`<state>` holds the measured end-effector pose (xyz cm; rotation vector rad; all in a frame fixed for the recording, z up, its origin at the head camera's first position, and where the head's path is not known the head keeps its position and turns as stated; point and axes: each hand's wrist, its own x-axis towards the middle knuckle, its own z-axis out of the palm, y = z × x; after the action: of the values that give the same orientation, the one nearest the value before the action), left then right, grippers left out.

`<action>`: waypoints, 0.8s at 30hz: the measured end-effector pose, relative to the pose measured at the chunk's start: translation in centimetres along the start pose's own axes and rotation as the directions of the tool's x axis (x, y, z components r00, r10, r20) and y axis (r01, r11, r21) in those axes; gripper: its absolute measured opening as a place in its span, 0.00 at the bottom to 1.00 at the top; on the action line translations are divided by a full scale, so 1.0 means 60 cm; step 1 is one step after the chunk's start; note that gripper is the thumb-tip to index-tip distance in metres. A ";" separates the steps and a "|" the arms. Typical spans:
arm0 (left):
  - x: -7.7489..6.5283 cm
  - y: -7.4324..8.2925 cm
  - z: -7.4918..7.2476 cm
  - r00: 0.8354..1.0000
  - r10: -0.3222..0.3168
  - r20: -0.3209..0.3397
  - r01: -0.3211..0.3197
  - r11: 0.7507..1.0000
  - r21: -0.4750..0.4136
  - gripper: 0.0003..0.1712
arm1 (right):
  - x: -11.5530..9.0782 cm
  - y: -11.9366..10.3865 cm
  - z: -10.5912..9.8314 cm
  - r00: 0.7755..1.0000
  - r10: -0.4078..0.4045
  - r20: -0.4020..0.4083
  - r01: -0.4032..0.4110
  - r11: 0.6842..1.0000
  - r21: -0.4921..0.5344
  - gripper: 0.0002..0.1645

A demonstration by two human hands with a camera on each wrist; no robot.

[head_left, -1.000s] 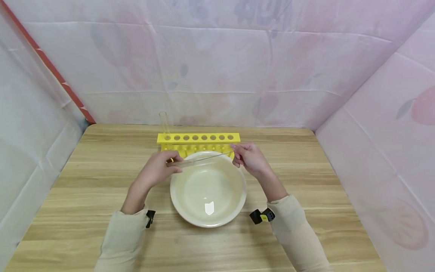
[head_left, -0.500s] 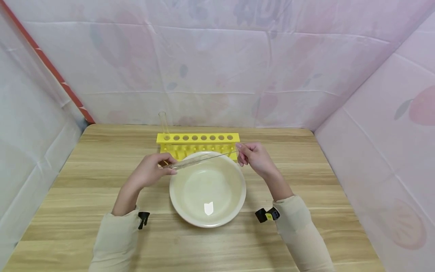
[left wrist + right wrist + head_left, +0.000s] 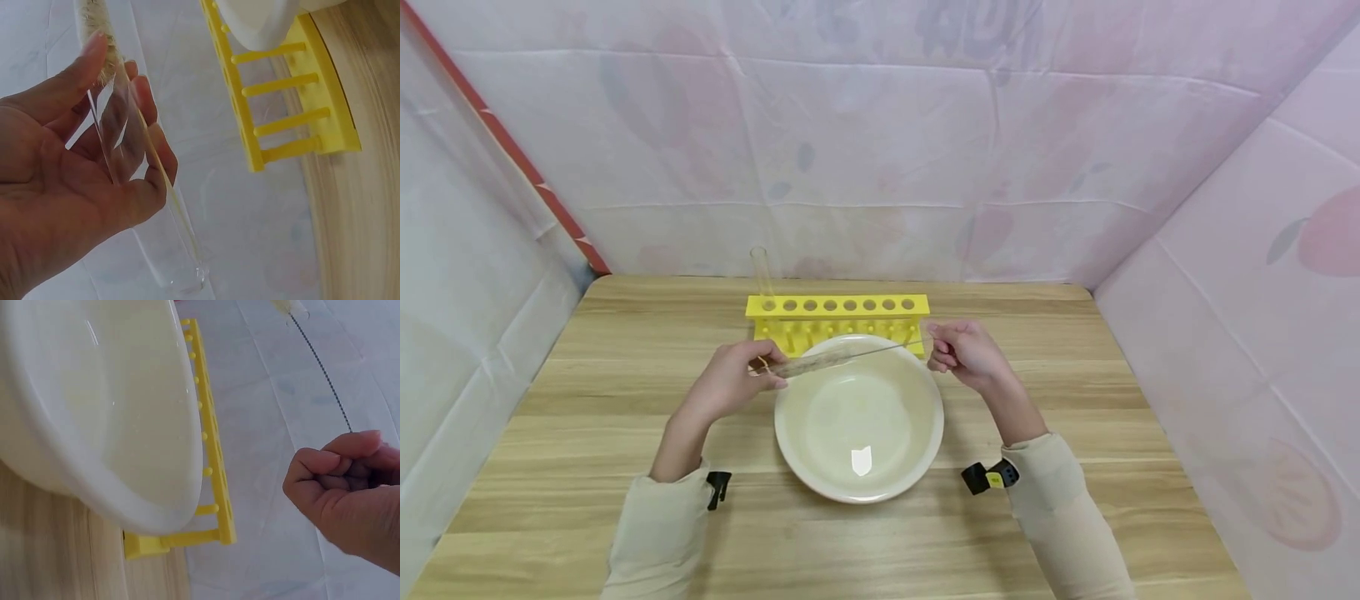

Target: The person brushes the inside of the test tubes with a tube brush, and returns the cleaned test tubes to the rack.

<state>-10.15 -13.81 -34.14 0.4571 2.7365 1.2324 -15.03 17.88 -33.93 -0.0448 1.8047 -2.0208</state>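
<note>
My left hand (image 3: 730, 379) grips a clear glass test tube (image 3: 172, 250), holding it tilted over the far part of a cream basin (image 3: 857, 487). Inside the tube sits the pale bristle head of a test tube brush (image 3: 99, 47), near the thumb. From the tube's mouth the brush's twisted wire (image 3: 322, 365) runs to my right hand (image 3: 967, 354), which pinches its end with curled fingers. The tube's rounded end points back past the left palm in the left wrist view. The basin seems to hold water, with a bright reflection on it.
Behind the basin stands a yellow test tube rack (image 3: 838, 306), its front partly hidden by the rim. Another test tube (image 3: 762, 271) stands upright in its leftmost hole. Fabric walls (image 3: 865, 167) enclose the wooden table (image 3: 587, 417) at the back and sides.
Both hands have moved apart slightly, the left one leftward and the right one rightward, mostly in the first half second. The bristle head shows more plainly in the tube now.
</note>
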 end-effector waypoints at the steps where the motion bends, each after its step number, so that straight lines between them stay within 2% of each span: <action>1: -0.001 -0.003 -0.001 1.000 0.000 0.007 0.000 1.000 -0.013 0.07 | -0.001 0.001 -0.001 1.000 -0.023 -0.003 0.023 0.999 -0.034 0.27; 6: -0.004 -0.015 -0.007 0.999 -0.003 0.048 0.007 0.997 -0.072 0.06 | -0.002 0.007 -0.008 0.989 -0.146 -0.014 0.139 0.962 -0.234 0.26; 10: -0.005 -0.017 -0.010 0.998 0.000 0.058 0.004 0.997 -0.071 0.06 | -0.001 0.012 -0.013 0.980 -0.197 -0.016 0.183 0.936 -0.301 0.26; 12: -0.005 -0.016 -0.011 0.999 -0.004 0.051 0.007 0.999 -0.054 0.06 | -0.001 0.013 -0.014 0.981 -0.192 -0.014 0.181 0.946 -0.270 0.27; 14: -0.006 -0.013 -0.010 0.999 -0.009 0.037 0.010 0.999 -0.034 0.06 | -0.001 0.012 -0.016 0.987 -0.161 -0.013 0.156 0.969 -0.194 0.28; 16: -0.008 -0.013 -0.011 1.000 -0.018 0.017 0.018 1.000 -0.015 0.06 | -0.001 0.009 -0.019 0.994 -0.107 -0.013 0.106 0.991 -0.086 0.28; 19: -0.014 -0.018 -0.013 1.000 -0.021 -0.003 0.021 1.000 -0.003 0.06 | -0.005 0.003 -0.030 1.000 -0.027 -0.011 0.028 0.999 0.035 0.29; 22: -0.019 -0.026 -0.014 1.000 -0.018 0.000 0.018 1.000 -0.009 0.07 | -0.010 0.002 -0.041 1.000 0.014 -0.013 -0.013 0.998 0.061 0.29; 24: -0.021 -0.030 -0.014 1.000 -0.010 0.016 0.010 1.000 -0.026 0.07 | -0.011 0.005 -0.046 1.000 0.003 -0.010 -0.002 0.999 0.036 0.29</action>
<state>-9.55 -15.94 -34.97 0.4474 2.7030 1.2557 -15.16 20.66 -34.46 -0.0213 1.7727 -2.0551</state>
